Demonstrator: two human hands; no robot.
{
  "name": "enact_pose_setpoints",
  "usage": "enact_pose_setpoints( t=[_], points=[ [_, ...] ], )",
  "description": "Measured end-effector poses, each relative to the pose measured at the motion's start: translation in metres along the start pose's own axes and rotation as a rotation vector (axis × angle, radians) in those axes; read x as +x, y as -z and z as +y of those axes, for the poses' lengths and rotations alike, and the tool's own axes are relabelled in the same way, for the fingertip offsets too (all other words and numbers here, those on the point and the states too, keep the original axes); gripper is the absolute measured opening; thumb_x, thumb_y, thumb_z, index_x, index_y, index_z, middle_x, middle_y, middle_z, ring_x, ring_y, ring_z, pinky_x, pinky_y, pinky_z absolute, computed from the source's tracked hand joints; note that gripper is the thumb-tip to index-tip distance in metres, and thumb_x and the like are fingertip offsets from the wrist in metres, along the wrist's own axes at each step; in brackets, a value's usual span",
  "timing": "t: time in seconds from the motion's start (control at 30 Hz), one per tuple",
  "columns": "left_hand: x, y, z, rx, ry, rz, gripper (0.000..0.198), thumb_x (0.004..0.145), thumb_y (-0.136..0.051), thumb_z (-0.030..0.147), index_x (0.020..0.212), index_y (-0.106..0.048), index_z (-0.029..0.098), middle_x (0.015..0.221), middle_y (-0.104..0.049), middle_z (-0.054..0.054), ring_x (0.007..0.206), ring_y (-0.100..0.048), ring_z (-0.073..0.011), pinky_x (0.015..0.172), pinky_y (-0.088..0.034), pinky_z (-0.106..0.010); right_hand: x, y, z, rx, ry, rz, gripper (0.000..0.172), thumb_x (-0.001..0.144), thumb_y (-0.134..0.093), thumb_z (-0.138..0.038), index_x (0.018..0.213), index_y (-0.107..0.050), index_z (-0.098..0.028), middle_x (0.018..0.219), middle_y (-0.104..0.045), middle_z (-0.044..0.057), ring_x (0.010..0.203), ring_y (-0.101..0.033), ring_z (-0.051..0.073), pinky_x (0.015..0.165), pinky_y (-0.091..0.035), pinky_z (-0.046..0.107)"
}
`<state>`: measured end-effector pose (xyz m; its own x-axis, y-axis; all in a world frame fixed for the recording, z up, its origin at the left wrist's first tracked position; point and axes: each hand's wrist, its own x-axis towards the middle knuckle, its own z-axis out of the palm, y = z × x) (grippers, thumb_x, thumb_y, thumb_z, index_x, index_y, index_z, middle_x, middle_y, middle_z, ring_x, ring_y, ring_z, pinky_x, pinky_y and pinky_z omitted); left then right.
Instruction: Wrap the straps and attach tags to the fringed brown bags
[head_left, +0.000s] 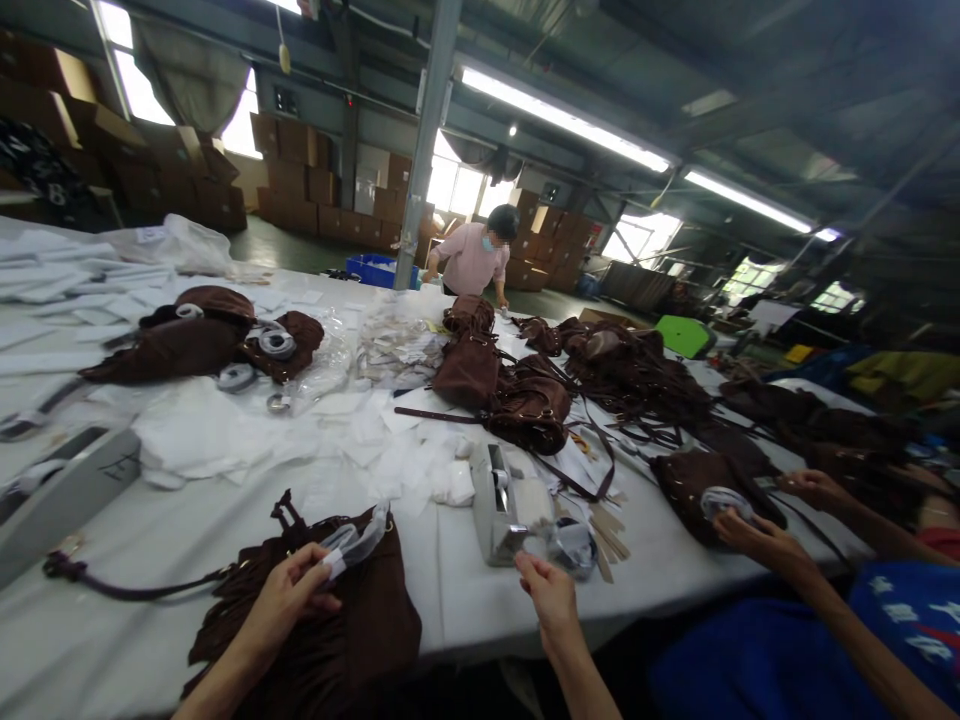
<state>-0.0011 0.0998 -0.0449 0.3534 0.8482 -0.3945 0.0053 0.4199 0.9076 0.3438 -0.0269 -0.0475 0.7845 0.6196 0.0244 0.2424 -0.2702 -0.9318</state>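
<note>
A dark brown fringed bag (pixel 375 610) lies at the front edge of the table, its strap stretching left. Over its top my left hand (pixel 304 585) holds a clear-wrapped strap (pixel 356 540) with a white piece round it, fingers closed. My right hand (pixel 549 595) is pinched just in front of a grey tape dispenser (pixel 491 510); whatever is between its fingertips is too small to make out. Right of the dispenser lies a roll in clear plastic (pixel 576 545).
Brown bags (pixel 469 370) and white paper sheets (pixel 217 430) cover the table's middle. Another dispenser (pixel 75 490) stands at left. At right, a co-worker's hands (pixel 757 535) handle a brown bag (pixel 682 490). A person in pink (pixel 472 255) leans over the far side.
</note>
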Motion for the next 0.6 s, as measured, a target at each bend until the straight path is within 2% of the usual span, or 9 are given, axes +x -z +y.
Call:
enact_pose_setpoints(
  t=[0.1, 0.23, 0.37, 0.47, 0.6],
  points=[
    [0.001, 0.001, -0.002, -0.007, -0.002, 0.002, 0.041, 0.061, -0.071, 0.051, 0.081, -0.055, 0.019, 0.067, -0.06, 0.004, 0.056, -0.067, -0.0206, 0.05, -0.05, -0.026, -0.003, -0.006, 0.008, -0.126, 0.025, -0.04, 0.056, 0.064, -0.058, -0.067, 0.067, -0.073, -0.013, 0.058, -0.067, 0.008, 0.055, -0.061, 0.021, 0.049, -0.046, 0.029],
    [0.003, 0.0, -0.007, -0.021, -0.013, 0.014, 0.043, 0.061, -0.07, 0.053, 0.082, -0.056, 0.019, 0.066, -0.06, 0.003, 0.056, -0.067, -0.0208, 0.051, -0.052, -0.027, -0.003, 0.004, 0.015, -0.293, 0.108, 0.02, 0.051, 0.065, -0.054, -0.067, 0.053, -0.067, -0.019, 0.05, -0.064, 0.008, 0.052, -0.058, 0.024, 0.053, -0.044, 0.032],
    [0.004, -0.002, -0.009, 0.002, -0.04, 0.041, 0.043, 0.063, -0.068, 0.054, 0.084, -0.056, 0.018, 0.065, -0.06, 0.003, 0.054, -0.067, -0.02, 0.051, -0.053, -0.028, -0.024, 0.014, 0.008, -0.36, 0.174, 0.018, 0.047, 0.07, -0.052, -0.065, 0.06, -0.07, -0.023, 0.061, -0.07, 0.009, 0.06, -0.062, 0.027, 0.057, -0.046, 0.034],
    [0.002, -0.006, -0.006, 0.086, -0.14, -0.004, 0.038, 0.069, -0.065, 0.052, 0.084, -0.056, 0.018, 0.066, -0.06, 0.002, 0.056, -0.066, -0.0194, 0.05, -0.053, -0.027, -0.047, -0.001, -0.017, -0.343, 0.224, -0.176, 0.04, 0.073, -0.057, -0.059, 0.069, -0.072, -0.023, 0.067, -0.071, 0.007, 0.063, -0.063, 0.026, 0.059, -0.048, 0.031],
    [-0.001, -0.01, -0.002, 0.258, -0.288, 0.035, 0.031, 0.078, -0.059, 0.046, 0.085, -0.057, 0.016, 0.067, -0.061, -0.001, 0.056, -0.065, -0.0177, 0.053, -0.051, -0.026, -0.079, -0.05, -0.07, -0.164, 0.288, -0.53, 0.033, 0.08, -0.059, -0.051, 0.079, -0.072, -0.021, 0.071, -0.07, 0.004, 0.066, -0.062, 0.02, 0.061, -0.048, 0.026]
  ],
)
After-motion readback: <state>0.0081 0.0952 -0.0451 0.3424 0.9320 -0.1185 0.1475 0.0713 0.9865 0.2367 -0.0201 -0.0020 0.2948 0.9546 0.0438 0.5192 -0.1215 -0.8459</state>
